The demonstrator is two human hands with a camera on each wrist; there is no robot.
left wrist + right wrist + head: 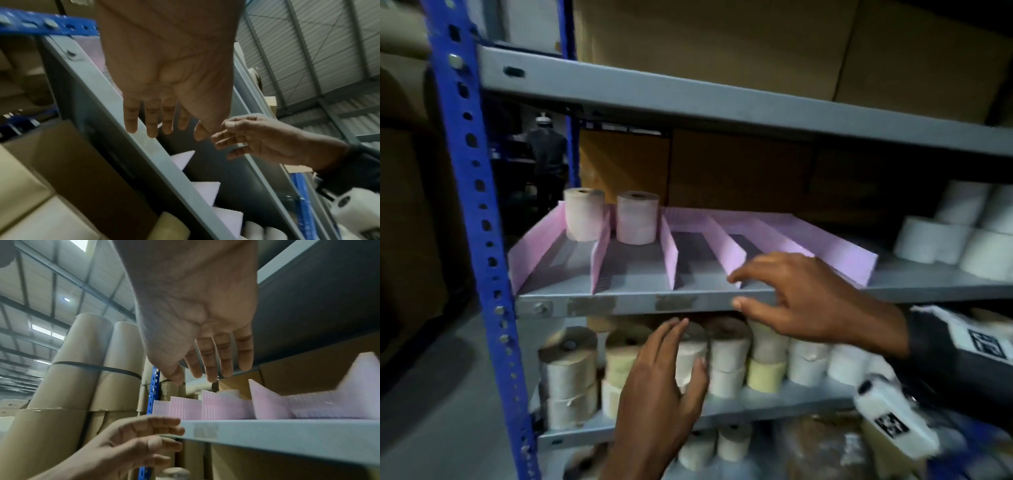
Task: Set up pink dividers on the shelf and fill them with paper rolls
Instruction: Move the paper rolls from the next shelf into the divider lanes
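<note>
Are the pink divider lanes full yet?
No. Only two paper rolls stand at the back of the pink dividers; other lanes are empty.

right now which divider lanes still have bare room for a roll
The two left lanes between the pink dividers each hold one paper roll at the back, with bare shelf in front. The lanes to their right look empty. The lower shelf by the left hand is crowded.

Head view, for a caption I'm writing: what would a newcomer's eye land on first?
The pink dividers fanned across the grey shelf, with two paper rolls standing upright in the back of the two leftmost slots. Next, the two open hands: the right hand at the shelf's front edge, the left hand before the stacked rolls below.
</note>
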